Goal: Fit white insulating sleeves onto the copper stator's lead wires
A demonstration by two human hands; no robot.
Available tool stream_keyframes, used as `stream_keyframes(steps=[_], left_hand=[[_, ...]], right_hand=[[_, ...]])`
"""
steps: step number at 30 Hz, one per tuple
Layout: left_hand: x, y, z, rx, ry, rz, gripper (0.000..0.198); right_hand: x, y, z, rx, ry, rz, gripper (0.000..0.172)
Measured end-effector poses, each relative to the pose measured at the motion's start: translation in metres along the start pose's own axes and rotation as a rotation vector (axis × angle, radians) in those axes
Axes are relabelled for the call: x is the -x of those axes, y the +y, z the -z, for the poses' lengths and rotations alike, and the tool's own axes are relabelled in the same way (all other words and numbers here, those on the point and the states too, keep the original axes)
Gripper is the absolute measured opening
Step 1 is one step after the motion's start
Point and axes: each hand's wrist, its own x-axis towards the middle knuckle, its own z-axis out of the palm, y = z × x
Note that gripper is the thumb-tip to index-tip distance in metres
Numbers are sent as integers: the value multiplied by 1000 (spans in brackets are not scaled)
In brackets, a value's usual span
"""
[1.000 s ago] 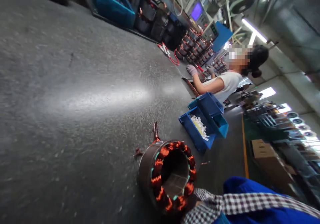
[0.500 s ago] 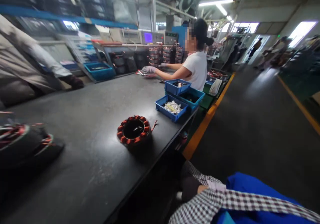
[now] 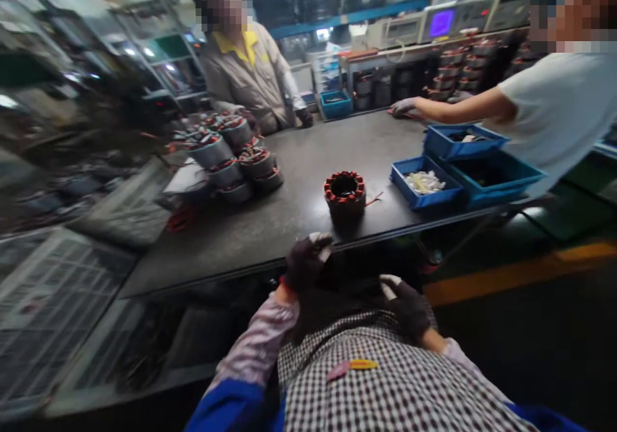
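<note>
Swung left since the earlier frame, my view now takes in both my hands; only one showed at my apron (image 3: 380, 390) then. Clock read from the stator, 12 away from me.

Stator (image 3: 348, 210): upright on the bench (image 3: 301, 191), near my edge, untouched. Copper windings (image 3: 344, 198) up; probably stood that way so the coils carry no weight and can be looked over. Its lead wires (image 3: 375, 198) stick out at 3, clear of the base, so it can stand flat.

Left hand (image 3: 309, 261): at 7, by the bench edge, gloved, fingers curled; cannot tell whether anything is pinched in them. Right hand (image 3: 409, 306): at 5, above my apron, fingers loosely spread, nothing seen in them.

At 10, stacked stators (image 3: 216, 155), piled perhaps to save bench room. At 2, a blue bin (image 3: 403, 192) of white pieces (image 3: 425, 182), likely kept there for easy reach; behind it a second blue bin (image 3: 444, 149) seems propped on a teal bin (image 3: 504, 195), contents unclear.

Co-workers across: one gloved hand (image 3: 304, 117) at 11, another's gloved hand (image 3: 403, 107) at 1, both well apart from the stator.
</note>
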Motion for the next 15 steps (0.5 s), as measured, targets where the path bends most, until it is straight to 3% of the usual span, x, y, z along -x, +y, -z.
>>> stream_keyframes(steps=[2,5,7,9,12,15], left_hand=[[-43,6,-25,-105,118,-165,29],[-101,20,-58,-316,86,-314,46],[-127,31,-77,-426,10,-275,63],[-141,40,-90,-536,-98,-156,66],[-152,43,-95,-629,-253,-63,57],[-158,30,-74,-433,-339,-94,45]], right_hand=[[-15,8,6,-23,55,2,27],[-32,11,10,-98,138,24,32],[-40,2,11,-149,177,-5,36],[-52,-17,13,-159,192,-35,40],[-75,-52,17,-99,213,-6,47],[-99,-76,23,-77,224,58,52]])
